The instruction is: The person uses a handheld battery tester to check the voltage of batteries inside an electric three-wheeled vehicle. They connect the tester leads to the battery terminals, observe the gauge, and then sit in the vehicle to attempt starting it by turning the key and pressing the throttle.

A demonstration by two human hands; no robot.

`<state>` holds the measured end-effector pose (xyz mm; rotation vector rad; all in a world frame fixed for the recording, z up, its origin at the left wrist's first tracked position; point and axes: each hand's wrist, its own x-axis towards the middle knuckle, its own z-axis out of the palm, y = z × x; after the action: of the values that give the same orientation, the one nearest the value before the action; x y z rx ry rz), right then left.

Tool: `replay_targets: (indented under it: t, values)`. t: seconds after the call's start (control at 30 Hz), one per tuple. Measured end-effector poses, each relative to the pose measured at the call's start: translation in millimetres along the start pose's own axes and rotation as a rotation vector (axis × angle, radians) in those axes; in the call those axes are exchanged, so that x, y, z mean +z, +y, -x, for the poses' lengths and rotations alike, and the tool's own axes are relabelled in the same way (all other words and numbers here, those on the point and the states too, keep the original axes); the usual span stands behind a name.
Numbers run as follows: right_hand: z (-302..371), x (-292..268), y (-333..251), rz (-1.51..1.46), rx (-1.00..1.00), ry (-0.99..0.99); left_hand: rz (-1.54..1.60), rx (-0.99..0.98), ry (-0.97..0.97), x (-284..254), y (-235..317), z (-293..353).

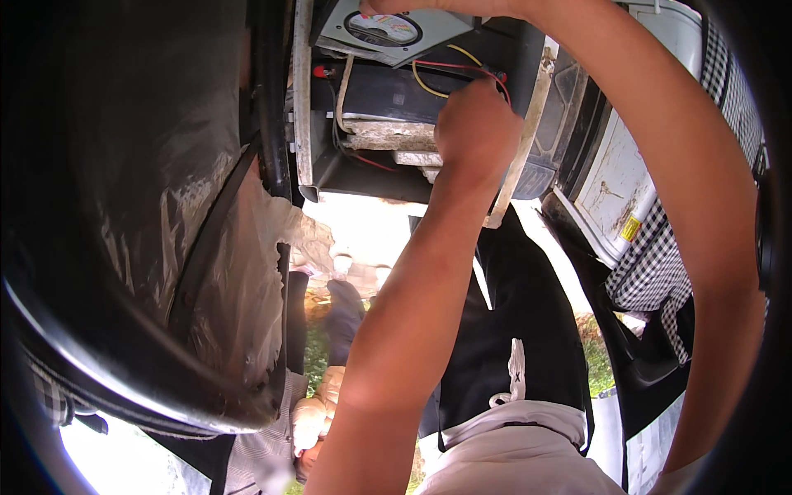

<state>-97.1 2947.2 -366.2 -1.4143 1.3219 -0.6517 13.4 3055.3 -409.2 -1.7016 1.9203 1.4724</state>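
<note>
My left hand [478,120] is closed in a fist at the right end of a black battery [388,92]. A yellow wire [425,87] and a red wire [450,65] run close to its knuckles. What its fingers hold is hidden. My right hand [437,5] is at the top edge of the picture, partly cut off. Its fingers are on the edge of a tilted grey metal panel [445,35] with a round dial [384,30]. Red caps [324,72] show at the battery's ends. Under the battery lie rough pale boards [388,134].
Metal frame posts [303,107] flank the compartment. On the left hangs a dark plastic-covered panel [157,165] with torn clear film [239,289]. A white casing [619,181] and black-and-white checked cloth [652,264] are on the right. A tan puffy shape [318,412] lies low left.
</note>
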Motion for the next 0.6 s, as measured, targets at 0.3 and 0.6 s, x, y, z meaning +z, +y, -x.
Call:
replay_targets:
  t: [0.3,0.6]
  values:
    - [9.7,9.0,0.3,0.103,-0.101,0.140,-0.017,0.047,0.019,1.9,-3.7,-3.2]
    - [26.1,-5.6,-14.9,0.171,0.087,0.280,0.072,0.057,-0.034,-28.2,-10.9,6.7]
